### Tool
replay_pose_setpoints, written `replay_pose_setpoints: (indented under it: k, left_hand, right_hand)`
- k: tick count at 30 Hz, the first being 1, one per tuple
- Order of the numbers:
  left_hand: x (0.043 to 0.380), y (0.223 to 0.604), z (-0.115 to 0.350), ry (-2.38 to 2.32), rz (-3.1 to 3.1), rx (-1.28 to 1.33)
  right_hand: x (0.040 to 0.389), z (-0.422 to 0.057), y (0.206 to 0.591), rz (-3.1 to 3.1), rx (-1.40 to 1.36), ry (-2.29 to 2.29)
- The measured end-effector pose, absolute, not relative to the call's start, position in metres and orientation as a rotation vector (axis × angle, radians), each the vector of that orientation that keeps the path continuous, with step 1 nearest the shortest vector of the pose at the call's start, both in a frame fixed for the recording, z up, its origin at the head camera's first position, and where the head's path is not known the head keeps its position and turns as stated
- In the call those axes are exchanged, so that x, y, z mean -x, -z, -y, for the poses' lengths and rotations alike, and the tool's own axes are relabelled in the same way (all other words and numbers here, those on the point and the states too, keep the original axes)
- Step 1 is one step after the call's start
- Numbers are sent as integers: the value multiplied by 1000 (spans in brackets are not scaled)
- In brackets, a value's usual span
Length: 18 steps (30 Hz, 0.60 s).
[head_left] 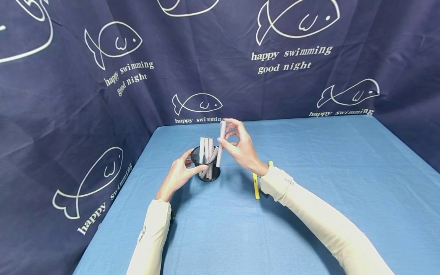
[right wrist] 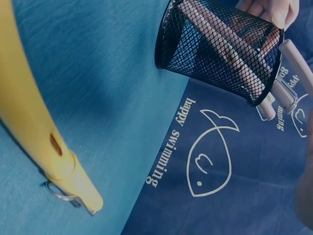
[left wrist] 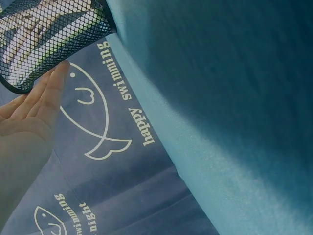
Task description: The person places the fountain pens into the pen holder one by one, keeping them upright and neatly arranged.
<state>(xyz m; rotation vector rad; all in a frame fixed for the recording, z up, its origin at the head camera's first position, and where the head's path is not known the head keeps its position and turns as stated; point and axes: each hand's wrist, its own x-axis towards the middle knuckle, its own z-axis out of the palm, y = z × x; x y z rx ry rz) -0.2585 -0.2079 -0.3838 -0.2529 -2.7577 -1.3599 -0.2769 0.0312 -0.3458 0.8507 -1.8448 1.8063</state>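
Observation:
A black mesh pen holder (head_left: 215,175) stands upright on the blue cloth, with several pale pens (head_left: 206,146) leaning inside it. My left hand (head_left: 178,173) holds it from the left, thumb in front and fingers round the far side. In the left wrist view, the fingers (left wrist: 46,98) lie along the mesh. Between thumb and fingertips, my right hand (head_left: 242,147) pinches another pale pen (head_left: 219,157), nearly upright just right of the holder's rim. Part of that pen (right wrist: 297,62) shows beside the rim in the right wrist view.
Below my right wrist lies a yellow pen (head_left: 256,187) with a clip, partly hidden by the sleeve (head_left: 278,185). It looms large in the right wrist view. A dark blue curtain (head_left: 220,68) with white fish drawings borders the table's back and sides.

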Motion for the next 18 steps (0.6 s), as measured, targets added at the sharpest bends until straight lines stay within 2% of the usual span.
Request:
replay_pose_setpoints:
  k: [18]
  left_hand:
    - [258, 383, 207, 1373, 2753, 267]
  right_hand:
    - [273, -23, 338, 1781, -866, -1800]
